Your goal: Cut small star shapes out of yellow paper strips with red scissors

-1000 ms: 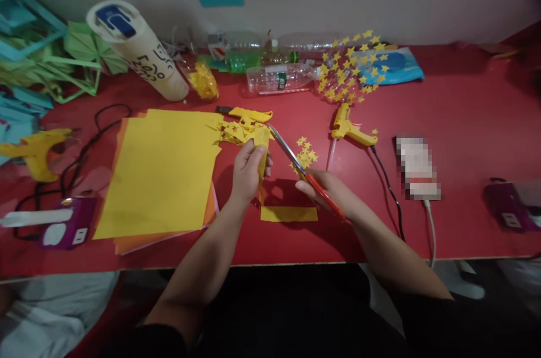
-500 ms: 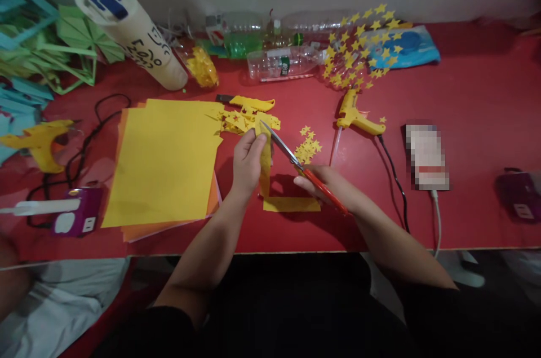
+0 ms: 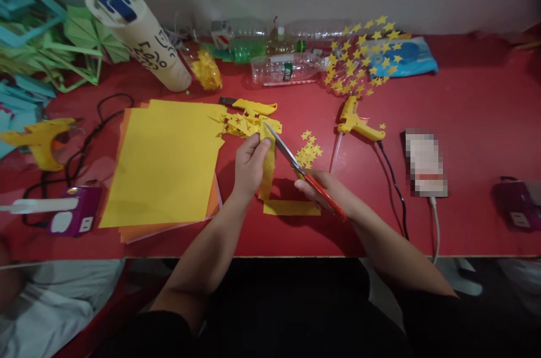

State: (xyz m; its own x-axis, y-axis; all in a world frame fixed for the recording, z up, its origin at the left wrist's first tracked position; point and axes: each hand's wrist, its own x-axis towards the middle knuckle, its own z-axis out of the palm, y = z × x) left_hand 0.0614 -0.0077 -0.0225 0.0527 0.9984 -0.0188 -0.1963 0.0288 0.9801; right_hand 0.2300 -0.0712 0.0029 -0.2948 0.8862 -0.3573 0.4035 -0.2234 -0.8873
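My left hand (image 3: 250, 165) pinches a yellow paper strip (image 3: 267, 175) near its top, holding it upright over the red table. In my right hand (image 3: 323, 189) are red-handled scissors (image 3: 315, 183), their blades pointing up and left, with the tips at the strip's top edge. Another yellow strip (image 3: 291, 208) lies flat below. Behind my left hand is a heap of yellow scraps with star-shaped holes (image 3: 240, 123). Small yellow stars (image 3: 309, 152) are piled just beyond the scissors.
Yellow sheets (image 3: 164, 160) lie stacked at left, near a yellow glue gun (image 3: 42, 138). A cutter (image 3: 253, 106), plastic bottles (image 3: 287, 69) and a white tumbler (image 3: 143, 36) stand or lie behind. At right are another glue gun (image 3: 357, 121) and a phone (image 3: 426, 163).
The view has shifted slightly, so most things appear a little lower. Both hands keep their holds, and the scissor tips remain at the strip's top.
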